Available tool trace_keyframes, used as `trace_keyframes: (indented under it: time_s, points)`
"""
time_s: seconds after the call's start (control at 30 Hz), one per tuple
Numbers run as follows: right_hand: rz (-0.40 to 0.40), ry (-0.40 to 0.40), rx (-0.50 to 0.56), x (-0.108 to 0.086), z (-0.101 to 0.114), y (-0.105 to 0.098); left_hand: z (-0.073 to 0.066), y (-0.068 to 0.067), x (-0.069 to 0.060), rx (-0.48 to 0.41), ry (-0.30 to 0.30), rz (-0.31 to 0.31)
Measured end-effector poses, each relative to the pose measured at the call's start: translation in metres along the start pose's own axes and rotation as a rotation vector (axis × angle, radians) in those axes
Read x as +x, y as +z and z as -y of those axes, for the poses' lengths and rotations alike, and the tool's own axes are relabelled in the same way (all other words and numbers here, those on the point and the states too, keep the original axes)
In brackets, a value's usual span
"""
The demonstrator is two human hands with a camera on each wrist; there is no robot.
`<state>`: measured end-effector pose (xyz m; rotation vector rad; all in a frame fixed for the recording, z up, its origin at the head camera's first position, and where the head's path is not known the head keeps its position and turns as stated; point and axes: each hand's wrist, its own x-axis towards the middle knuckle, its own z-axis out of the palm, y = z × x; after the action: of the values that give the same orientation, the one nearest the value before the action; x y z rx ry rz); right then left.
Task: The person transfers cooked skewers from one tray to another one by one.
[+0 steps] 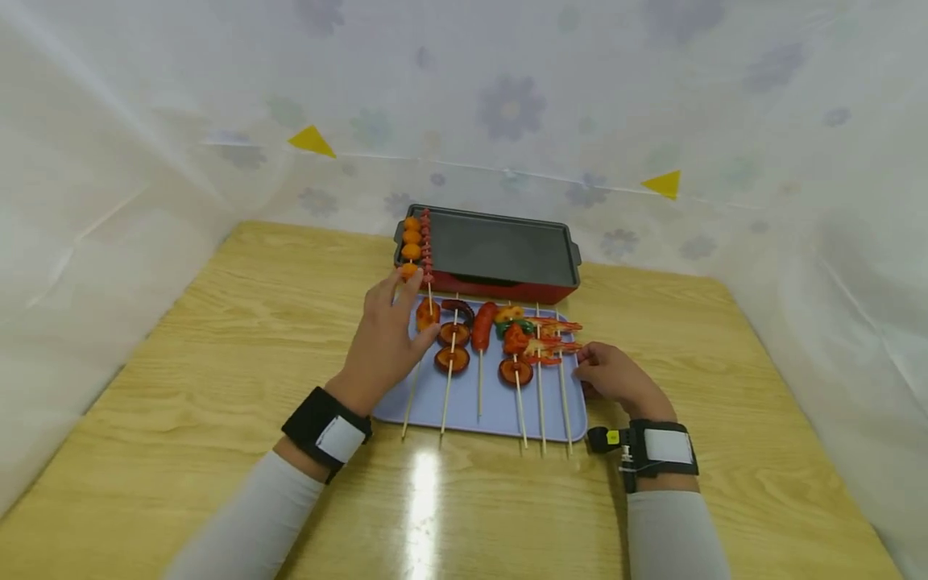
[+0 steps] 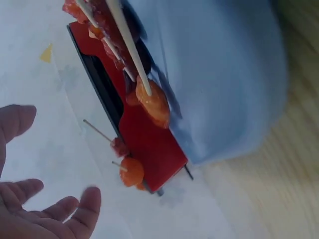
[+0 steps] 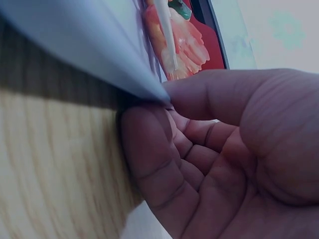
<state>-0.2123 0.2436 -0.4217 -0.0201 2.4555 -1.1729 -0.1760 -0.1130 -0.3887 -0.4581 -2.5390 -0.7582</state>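
My left hand (image 1: 384,334) hovers over the left side of the pale blue tray (image 1: 500,415), its fingers spread with nothing between them. Just beyond its fingertips, a skewer of orange balls (image 1: 412,237) and a thin red meat skewer (image 1: 426,250) lie side by side on the left end of the black-topped red grill (image 1: 503,246). At the tray's right edge, my right hand (image 1: 616,377) pinches the rim between thumb and fingers; the right wrist view shows this grip closely. Toy skewers fill the tray, among them a sausage (image 1: 484,326), mushroom slices (image 1: 453,360) and shrimp (image 1: 554,348).
The grill stands directly behind the tray on a wooden table (image 1: 217,362). A flower-patterned sheet (image 1: 507,105) hangs at the back and sides, with yellow triangles (image 1: 312,141) on it. Several skewer sticks overhang the tray's front edge.
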Motion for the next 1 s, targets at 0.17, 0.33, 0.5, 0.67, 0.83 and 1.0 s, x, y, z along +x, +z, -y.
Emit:
trace_keyframes:
  time_s: [0.17, 0.33, 0.5, 0.67, 0.83, 1.0]
  points:
    - [-0.005, 0.01, -0.005, 0.0, -0.001, -0.001, 0.007, -0.003, 0.023, -0.207, -0.099, 0.137]
    - [-0.007, 0.019, 0.0, -0.001, 0.0, -0.001, 0.01, -0.002, 0.051, -0.238, -0.236, 0.307]
    - [-0.008, 0.027, 0.003, -0.002, 0.001, -0.001, 0.005, 0.002, 0.07, -0.184, -0.348, 0.354]
    - [-0.003, 0.017, 0.017, -0.003, 0.002, -0.002, 0.001, 0.005, 0.081, -0.09, -0.41, 0.362]
    - [0.002, 0.005, 0.021, -0.004, 0.004, -0.003, 0.001, 0.004, 0.086, -0.042, -0.414, 0.372]
    - [-0.004, 0.001, 0.009, -0.002, 0.006, -0.003, 0.004, -0.001, 0.088, -0.035, -0.439, 0.385]
